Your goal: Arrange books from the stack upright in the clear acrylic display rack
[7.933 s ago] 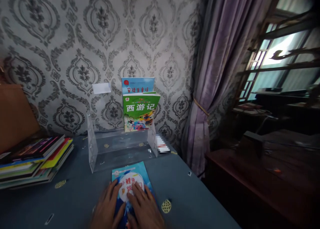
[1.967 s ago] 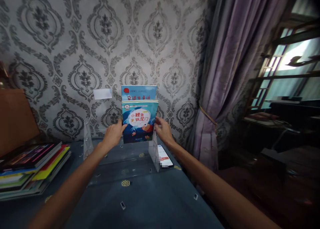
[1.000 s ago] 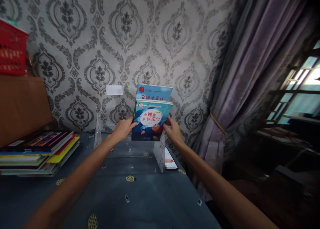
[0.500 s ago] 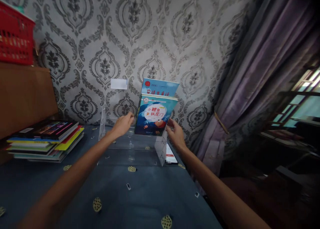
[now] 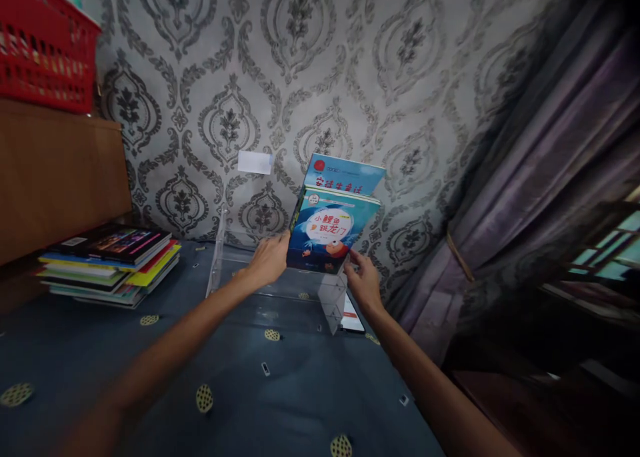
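Observation:
A blue picture book with a fish on its cover [image 5: 325, 234] leans back in a clear acrylic stand [image 5: 280, 314], toward its right end. Behind it rises a taller light-blue book [image 5: 345, 170] with red lettering. My left hand [image 5: 270, 260] presses its closed fingers against the left edge of the books; its fingertips are partly hidden there. At their lower right edge is my right hand [image 5: 363, 280], its fingers curled round the corner beside the stand's side panel. Both hands hold the books between them.
A phone [image 5: 353, 316] lies beside the stand's right panel. On the left a stack of books [image 5: 113, 264] sits on the blue patterned cloth [image 5: 240, 404]. A red basket [image 5: 47, 50] stands on a brown cabinet [image 5: 60, 177]. A purple curtain [image 5: 505, 197] hangs at right.
My left hand has moved right and now touches the books' left edge, where there was a gap before. My right hand stays at their right edge. The view has shifted slightly.

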### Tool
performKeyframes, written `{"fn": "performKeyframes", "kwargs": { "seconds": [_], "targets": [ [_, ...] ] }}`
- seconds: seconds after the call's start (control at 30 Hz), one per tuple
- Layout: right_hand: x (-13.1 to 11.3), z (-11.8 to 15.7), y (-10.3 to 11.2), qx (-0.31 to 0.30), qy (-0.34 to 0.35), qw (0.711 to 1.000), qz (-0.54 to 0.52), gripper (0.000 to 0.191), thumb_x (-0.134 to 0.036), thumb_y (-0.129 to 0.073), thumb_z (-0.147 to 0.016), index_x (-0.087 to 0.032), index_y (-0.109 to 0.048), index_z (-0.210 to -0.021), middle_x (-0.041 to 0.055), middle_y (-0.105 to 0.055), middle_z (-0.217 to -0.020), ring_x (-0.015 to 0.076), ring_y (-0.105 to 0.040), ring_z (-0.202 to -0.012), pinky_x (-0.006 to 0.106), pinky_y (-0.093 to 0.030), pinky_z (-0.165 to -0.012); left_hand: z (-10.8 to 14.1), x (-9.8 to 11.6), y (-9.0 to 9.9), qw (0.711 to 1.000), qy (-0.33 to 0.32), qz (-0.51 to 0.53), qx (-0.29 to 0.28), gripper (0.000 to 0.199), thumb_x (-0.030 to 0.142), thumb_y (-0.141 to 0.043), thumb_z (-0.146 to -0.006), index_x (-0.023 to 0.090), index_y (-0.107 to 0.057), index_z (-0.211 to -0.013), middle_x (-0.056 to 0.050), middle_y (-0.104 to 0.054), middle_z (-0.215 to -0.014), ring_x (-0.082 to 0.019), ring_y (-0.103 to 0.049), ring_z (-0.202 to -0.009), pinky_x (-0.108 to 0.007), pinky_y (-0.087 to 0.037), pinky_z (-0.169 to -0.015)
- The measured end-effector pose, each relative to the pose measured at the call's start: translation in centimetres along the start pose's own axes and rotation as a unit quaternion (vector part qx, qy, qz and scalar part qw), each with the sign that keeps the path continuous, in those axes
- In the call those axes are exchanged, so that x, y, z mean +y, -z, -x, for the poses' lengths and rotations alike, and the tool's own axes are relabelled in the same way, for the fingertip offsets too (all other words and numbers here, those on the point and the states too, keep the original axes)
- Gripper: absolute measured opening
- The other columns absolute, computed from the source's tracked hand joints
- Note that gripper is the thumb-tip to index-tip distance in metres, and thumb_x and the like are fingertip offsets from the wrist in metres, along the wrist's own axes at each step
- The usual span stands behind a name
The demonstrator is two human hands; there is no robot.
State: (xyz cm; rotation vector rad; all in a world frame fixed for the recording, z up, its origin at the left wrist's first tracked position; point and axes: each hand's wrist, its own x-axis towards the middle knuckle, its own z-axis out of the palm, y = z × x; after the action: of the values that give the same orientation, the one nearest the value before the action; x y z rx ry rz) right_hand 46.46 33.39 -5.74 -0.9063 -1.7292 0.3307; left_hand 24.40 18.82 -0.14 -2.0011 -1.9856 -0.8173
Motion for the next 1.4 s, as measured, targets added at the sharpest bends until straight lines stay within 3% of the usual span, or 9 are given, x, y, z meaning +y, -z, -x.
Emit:
{"fn": "performKeyframes", "kwargs": {
  "seconds": [0.17,0.37,0.63,1.0,1.2,1.3,1.4],
  "targets": [
    [-0.3,-0.3,-0.2,0.011,-0.016,0.999,-0.034,0.057,-0.041,-0.054,-0.079,-0.012,-0.063,-0.126,0.0185,-0.069,-0.115,0.0323,-0.066,-0.105,0.051,-0.055,-0.089,0.0,0.3,0.4,1.000,0.005,-0.010,-0.002,0.045,0.015,-0.040,-0.098,0.008,-0.042,-0.142,-0.020,-0.065,-0.129,-0.028,-0.064,-0.117,-0.041,-0.049,-0.100],
    [-0.9,-2.6,-0.5,-0.017,-0.025,0.982,-0.184,0.055,-0.036,-0.064,-0.070,-0.015,-0.063,-0.121,0.0158,-0.070,-0.123,0.0326,-0.066,-0.115,0.053,-0.048,-0.105,-0.2,0.9,0.4,0.999,0.019,-0.027,-0.002,0.047,0.012,-0.041,-0.096,0.007,-0.042,-0.142,-0.022,-0.066,-0.127,-0.030,-0.067,-0.112,-0.041,-0.051,-0.094],
    [-0.7,-3.0,-0.6,-0.018,-0.045,0.980,-0.192,0.053,-0.037,-0.066,-0.068,-0.016,-0.065,-0.117,0.0141,-0.072,-0.121,0.0339,-0.066,-0.115,0.053,-0.048,-0.106,-0.4,0.8,-0.2,0.999,0.026,-0.036,0.007,0.052,0.008,-0.039,-0.093,-0.001,-0.038,-0.144,-0.027,-0.066,-0.124,-0.032,-0.066,-0.114,-0.043,-0.051,-0.095],
    [-0.6,-1.2,-0.8,-0.008,-0.063,0.980,-0.188,0.063,-0.036,-0.064,-0.070,-0.015,-0.060,-0.129,0.0170,-0.065,-0.133,0.0331,-0.061,-0.125,0.054,-0.043,-0.111,-0.1,-0.8,-1.0,0.999,-0.030,-0.007,0.043,0.053,0.007,-0.040,-0.090,0.007,-0.039,-0.143,-0.020,-0.067,-0.123,-0.027,-0.065,-0.113,-0.041,-0.051,-0.099],
    [0.8,3.0,0.0,-0.012,-0.077,0.984,-0.158,0.060,-0.038,-0.063,-0.072,-0.017,-0.061,-0.128,0.0174,-0.066,-0.130,0.0335,-0.061,-0.124,0.055,-0.046,-0.108,4.6,-2.8,-1.4,0.993,-0.083,0.003,0.081,0.049,0.010,-0.036,-0.094,0.013,-0.040,-0.142,-0.018,-0.055,-0.141,-0.026,-0.051,-0.134,-0.047,-0.042,-0.114],
    [0.9,6.1,0.6,-0.034,-0.045,0.991,-0.120,0.058,-0.043,-0.060,-0.079,-0.018,-0.059,-0.132,0.0163,-0.066,-0.130,0.0315,-0.063,-0.119,0.050,-0.053,-0.100,8.4,-5.0,-1.4,0.990,-0.107,-0.016,0.087,0.045,0.013,-0.039,-0.095,0.015,-0.042,-0.140,-0.018,-0.052,-0.145,-0.027,-0.050,-0.136,-0.049,-0.041,-0.115],
    [0.5,9.5,0.8,-0.050,-0.027,0.997,-0.046,0.057,-0.048,-0.056,-0.087,-0.020,-0.057,-0.136,0.0163,-0.062,-0.137,0.0309,-0.067,-0.111,0.047,-0.057,-0.091,12.0,-8.0,-0.4,0.992,-0.083,-0.052,0.082,0.042,0.012,-0.040,-0.095,0.015,-0.045,-0.137,-0.018,-0.052,-0.145,-0.026,-0.048,-0.137,-0.049,-0.042,-0.115]
  ]
}}
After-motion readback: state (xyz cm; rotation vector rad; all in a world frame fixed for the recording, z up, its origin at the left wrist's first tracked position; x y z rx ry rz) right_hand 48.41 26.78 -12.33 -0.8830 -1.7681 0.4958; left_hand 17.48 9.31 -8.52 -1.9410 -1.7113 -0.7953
